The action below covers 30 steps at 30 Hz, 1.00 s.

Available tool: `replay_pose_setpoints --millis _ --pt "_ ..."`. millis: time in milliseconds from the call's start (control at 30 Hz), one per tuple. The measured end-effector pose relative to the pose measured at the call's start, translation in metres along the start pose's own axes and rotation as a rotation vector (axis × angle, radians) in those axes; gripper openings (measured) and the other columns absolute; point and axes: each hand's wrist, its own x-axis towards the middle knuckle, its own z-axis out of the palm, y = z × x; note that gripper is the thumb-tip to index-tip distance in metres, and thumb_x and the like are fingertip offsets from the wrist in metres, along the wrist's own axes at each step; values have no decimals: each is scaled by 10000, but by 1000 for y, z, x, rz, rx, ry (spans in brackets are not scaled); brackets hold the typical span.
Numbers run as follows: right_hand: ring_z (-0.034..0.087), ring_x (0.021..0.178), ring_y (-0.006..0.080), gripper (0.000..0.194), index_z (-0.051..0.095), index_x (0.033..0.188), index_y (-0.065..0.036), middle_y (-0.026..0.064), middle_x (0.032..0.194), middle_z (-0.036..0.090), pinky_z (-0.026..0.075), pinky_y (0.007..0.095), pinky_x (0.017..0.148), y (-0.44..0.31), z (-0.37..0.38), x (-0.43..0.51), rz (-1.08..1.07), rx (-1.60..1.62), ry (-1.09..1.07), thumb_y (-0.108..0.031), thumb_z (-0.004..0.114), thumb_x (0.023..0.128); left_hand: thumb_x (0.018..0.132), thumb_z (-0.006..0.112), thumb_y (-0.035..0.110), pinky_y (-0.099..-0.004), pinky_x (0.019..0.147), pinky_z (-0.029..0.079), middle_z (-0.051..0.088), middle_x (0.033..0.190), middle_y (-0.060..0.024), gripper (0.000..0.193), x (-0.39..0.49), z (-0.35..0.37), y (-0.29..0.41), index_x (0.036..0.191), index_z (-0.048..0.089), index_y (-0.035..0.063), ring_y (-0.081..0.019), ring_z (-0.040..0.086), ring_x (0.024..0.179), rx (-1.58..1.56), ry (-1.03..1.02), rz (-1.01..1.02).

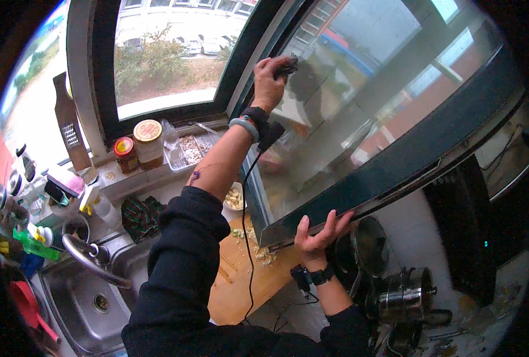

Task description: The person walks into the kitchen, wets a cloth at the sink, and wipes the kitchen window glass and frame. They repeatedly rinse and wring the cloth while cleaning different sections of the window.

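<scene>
My left hand grips a dark, crumpled scrubbing pad or cloth against the upper part of the window glass. That pane belongs to a dark-framed window sash, swung open and tilted in view. Lower down, my right hand holds the sash by its bottom edge, its fingers spread along the frame. Each wrist wears a black strap with a small device and a cable. Under the sash corner lies a wooden cutting board with chopped pale pieces on it.
Jars and a clear plastic tray line the sill. A bowl of peeled cloves sits beside the board. At left are a steel sink, faucet and spray bottles. Pots stand at right.
</scene>
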Motion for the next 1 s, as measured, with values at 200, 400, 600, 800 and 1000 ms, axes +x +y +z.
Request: replay_pose_setpoints --millis 200,400,600,800,1000 --pt "109 1323 438 628 298 1310 -37 309 1406 131 -24 621 1016 0 -4 -1 -12 34 -24 -230 571 779 817 394 -55 -307 1038 281 437 1321 -155 436 -55 -19 62 1219 516 63 -231 401 1242 -340 -307 -193" --pt "52 1323 454 642 292 1314 -40 313 1411 96 -51 613 1015 3 -12 -2 -23 133 -107 -263 539 766 828 375 -43 -375 1085 161 250 1438 -141 503 -129 -60 128 1303 431 115 -300 159 1352 -483 -624 -68" --pt "38 1321 455 664 271 1322 -25 318 1413 65 -39 597 1024 5 -12 -7 -38 122 -119 -253 532 756 926 350 194 -295 1088 135 214 1432 -205 465 -18 -7 -11 1328 309 -35 -261 173 1348 -239 -440 -336" --pt "48 1318 455 664 273 1314 0 315 1416 57 -3 581 1037 9 -12 -11 -65 288 -111 -227 527 744 902 441 170 -388 1093 118 158 1463 -151 444 -39 -1 39 1333 378 85 -285 121 1361 -410 -345 92" --pt "42 1319 449 655 268 1320 -13 305 1421 25 63 568 1046 10 -12 -13 -74 189 -106 -242 509 756 887 456 144 -400 1088 154 280 1416 -129 392 -19 9 32 1272 437 69 -333 215 1321 -327 -305 1"
